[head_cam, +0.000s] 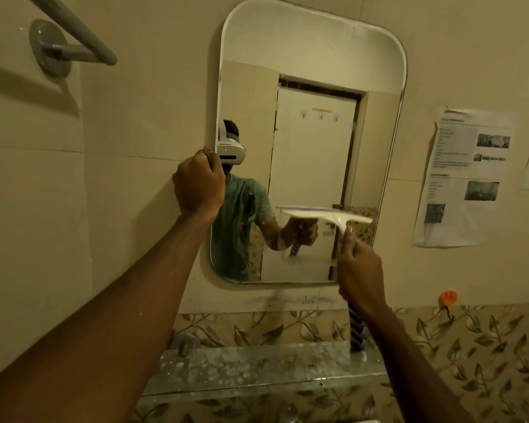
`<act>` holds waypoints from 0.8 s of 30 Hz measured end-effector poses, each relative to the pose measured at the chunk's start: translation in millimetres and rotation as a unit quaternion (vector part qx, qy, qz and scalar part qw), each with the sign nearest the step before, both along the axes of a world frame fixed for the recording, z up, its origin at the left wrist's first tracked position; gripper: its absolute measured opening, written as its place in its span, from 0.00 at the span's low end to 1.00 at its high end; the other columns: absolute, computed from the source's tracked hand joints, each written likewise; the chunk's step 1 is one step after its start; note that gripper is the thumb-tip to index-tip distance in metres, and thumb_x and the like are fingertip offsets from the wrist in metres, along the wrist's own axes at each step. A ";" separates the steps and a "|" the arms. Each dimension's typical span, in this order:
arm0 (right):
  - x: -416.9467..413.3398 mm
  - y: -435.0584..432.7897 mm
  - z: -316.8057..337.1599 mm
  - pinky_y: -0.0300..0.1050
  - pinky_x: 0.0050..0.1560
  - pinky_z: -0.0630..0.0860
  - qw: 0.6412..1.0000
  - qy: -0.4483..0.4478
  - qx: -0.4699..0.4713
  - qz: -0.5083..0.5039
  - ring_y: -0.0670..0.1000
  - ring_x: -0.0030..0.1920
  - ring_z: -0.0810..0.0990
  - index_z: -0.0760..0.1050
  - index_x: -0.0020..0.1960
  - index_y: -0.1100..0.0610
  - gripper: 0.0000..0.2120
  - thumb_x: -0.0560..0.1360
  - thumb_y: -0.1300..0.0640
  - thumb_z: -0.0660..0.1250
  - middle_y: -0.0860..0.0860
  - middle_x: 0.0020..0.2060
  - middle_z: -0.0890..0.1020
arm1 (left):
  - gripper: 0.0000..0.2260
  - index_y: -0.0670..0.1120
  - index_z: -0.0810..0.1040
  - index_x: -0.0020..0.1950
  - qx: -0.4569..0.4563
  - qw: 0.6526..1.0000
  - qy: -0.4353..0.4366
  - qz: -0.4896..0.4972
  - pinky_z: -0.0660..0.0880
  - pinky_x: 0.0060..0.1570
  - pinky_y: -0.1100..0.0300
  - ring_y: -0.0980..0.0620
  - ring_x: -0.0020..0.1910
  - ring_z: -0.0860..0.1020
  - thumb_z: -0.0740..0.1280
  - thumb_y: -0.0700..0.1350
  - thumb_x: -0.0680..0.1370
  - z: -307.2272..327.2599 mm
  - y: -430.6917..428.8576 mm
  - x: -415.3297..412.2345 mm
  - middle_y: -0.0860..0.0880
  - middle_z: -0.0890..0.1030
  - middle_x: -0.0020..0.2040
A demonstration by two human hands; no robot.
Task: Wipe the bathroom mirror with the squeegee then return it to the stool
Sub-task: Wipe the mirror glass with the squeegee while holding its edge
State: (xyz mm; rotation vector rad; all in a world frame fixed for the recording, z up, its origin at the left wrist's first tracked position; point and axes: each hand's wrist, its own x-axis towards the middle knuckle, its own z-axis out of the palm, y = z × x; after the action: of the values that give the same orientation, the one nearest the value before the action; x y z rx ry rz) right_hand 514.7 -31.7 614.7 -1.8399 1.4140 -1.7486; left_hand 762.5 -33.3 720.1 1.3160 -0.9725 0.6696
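**Squeegee at work on bathroom mirror**

A person's right hand grips the squeegee by its striped handle, blade flat against the mirror near its lower right corner. The left hand curls over the mirror's left edge, apparently steadying it. A glass shelf runs below. The stool is out of view.

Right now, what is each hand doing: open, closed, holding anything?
Left hand: fingers curled, gripping the left edge of the mirror.
Right hand: gripping the squeegee by its handle, with the blade low on the mirror.
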 end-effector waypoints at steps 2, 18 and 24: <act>2.3 -6.7 3.0 0.56 0.30 0.79 1.000 0.018 -0.017 -0.011 0.62 0.30 0.79 0.75 0.40 0.61 0.27 0.83 0.44 0.48 0.61 0.32 0.80 | 0.20 0.37 0.79 0.44 -0.005 1.000 0.000 -0.002 0.67 0.38 0.59 0.42 0.38 0.80 0.53 0.46 0.82 0.0 -0.1 -1.1 0.39 0.82 0.39; 3.2 17.7 -122.8 0.42 0.27 0.63 0.991 0.055 0.114 -0.047 0.48 0.26 0.72 0.71 0.34 0.52 0.24 0.82 0.44 0.46 0.50 0.25 0.73 | 0.21 0.36 0.80 0.46 0.025 1.000 -0.002 0.003 0.76 0.42 0.53 0.41 0.41 0.81 0.51 0.47 0.83 5.3 2.6 -0.1 0.38 0.83 0.41; 7.3 26.0 -99.3 0.48 0.27 0.69 0.996 -0.015 0.071 -0.042 0.52 0.25 0.70 0.70 0.32 0.57 0.28 0.78 0.40 0.45 0.53 0.24 0.71 | 0.22 0.34 0.80 0.45 0.091 0.994 0.030 -0.058 0.67 0.34 0.58 0.47 0.36 0.75 0.52 0.48 0.82 20.9 16.1 9.4 0.43 0.76 0.37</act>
State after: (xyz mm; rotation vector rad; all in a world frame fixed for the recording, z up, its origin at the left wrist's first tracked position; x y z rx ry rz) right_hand 522.0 -5.7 515.4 -1.6962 1.5821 -1.6589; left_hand 771.9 -17.2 741.0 1.4187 -1.0714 0.4574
